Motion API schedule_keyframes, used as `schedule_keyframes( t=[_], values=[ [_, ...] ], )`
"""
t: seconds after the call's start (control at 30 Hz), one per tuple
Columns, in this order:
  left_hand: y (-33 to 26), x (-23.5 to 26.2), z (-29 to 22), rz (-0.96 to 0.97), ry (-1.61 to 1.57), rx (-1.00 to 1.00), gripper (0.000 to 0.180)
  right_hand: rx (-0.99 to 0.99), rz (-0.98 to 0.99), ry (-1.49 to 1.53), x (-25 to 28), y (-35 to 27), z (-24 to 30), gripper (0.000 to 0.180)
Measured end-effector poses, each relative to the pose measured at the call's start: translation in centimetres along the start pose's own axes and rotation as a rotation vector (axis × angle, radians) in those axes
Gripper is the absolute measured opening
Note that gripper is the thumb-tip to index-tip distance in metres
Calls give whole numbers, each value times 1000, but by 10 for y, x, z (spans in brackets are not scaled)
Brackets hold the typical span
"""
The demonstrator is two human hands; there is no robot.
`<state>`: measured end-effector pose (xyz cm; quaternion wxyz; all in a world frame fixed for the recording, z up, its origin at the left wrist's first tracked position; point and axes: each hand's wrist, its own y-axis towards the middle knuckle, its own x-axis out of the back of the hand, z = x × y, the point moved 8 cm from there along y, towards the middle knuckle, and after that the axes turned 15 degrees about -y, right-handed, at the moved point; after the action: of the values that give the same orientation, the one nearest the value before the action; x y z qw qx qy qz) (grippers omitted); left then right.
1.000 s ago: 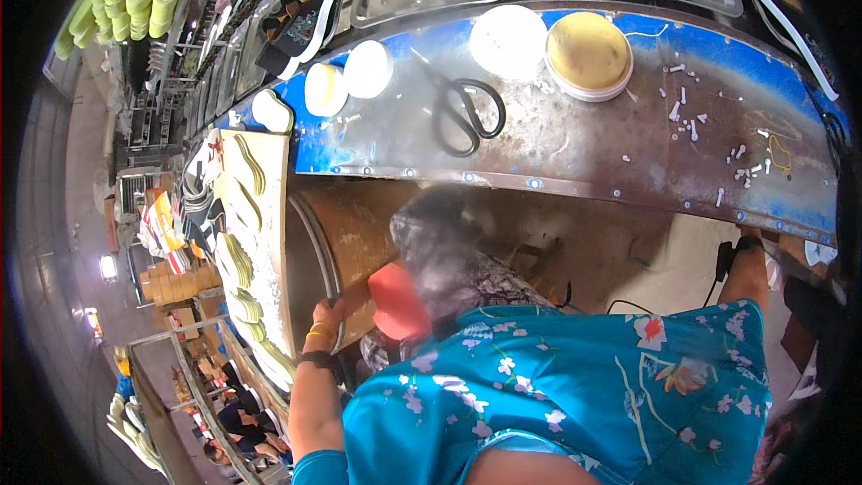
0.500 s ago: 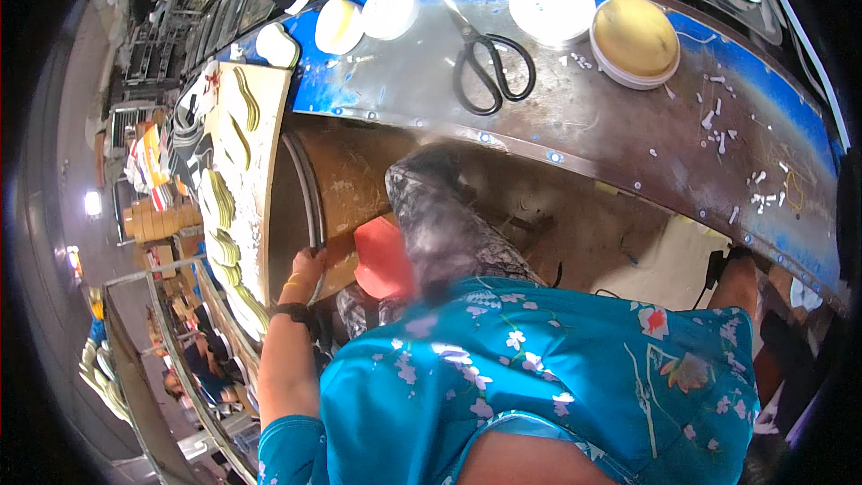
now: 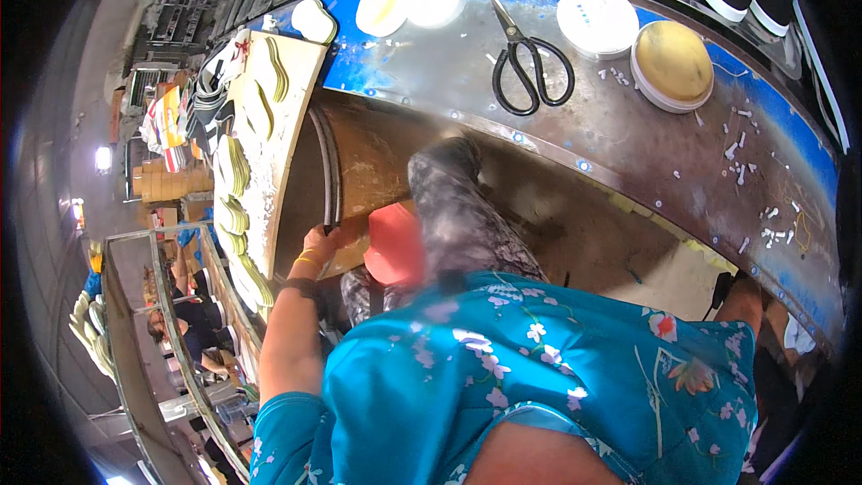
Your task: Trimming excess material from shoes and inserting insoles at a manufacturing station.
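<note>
My left hand [image 3: 318, 242] is closed around the lower end of a curved metal tube [image 3: 329, 171] beside the wooden side of the bench. A band circles that wrist. On the right, my forearm [image 3: 742, 302] reaches to the table's near edge, beside a small black object [image 3: 719, 291]; the fingers of my right hand are hidden there. Black-handled scissors [image 3: 528, 67] lie on the metal table [image 3: 575, 130], apart from both hands. A red, flat-sided piece [image 3: 392, 242] is between my left hand and my patterned trouser leg [image 3: 462, 216].
A white round lid [image 3: 597, 20] and a tub with a yellowish pad [image 3: 673, 63] stand on the table, among small white scraps [image 3: 739, 145]. Wavy pale insoles [image 3: 235, 166] lie on a board at left. Another person [image 3: 199, 328] is beyond a metal rack [image 3: 144, 377].
The view has shifted, so the table and its things appear farther right. My left hand stays on the tube, and my right arm stays by the table edge.
</note>
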<state>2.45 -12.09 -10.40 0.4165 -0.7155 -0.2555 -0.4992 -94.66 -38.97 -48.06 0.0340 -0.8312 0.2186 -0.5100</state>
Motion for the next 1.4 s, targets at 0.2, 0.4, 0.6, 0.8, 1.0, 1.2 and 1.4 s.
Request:
schedule_keyframes(
  t=[0.2,0.4,0.6,0.8,1.0,1.2,1.4],
  values=[
    [-5,3,-3,-22,21,2,39,-30,-37,27,-1,-9,-8,33],
    [-6,3,-11,-37,89,-128,41,-71,-421,172,54,-94,-16,35],
    [-7,2,-10,-56,66,-91,39,-63,-355,706,153,-189,8,33],
    [-19,9,-24,-63,2,-176,42,95,333,1010,237,-235,77,27],
    [-29,13,-24,-77,-56,-216,37,339,780,1179,354,-302,154,23],
    [-34,12,-18,-120,-272,-302,39,573,678,1102,477,-332,198,19],
    [-66,53,-13,-220,-1056,-580,56,1035,1094,1373,588,-397,246,29]
  ],
)
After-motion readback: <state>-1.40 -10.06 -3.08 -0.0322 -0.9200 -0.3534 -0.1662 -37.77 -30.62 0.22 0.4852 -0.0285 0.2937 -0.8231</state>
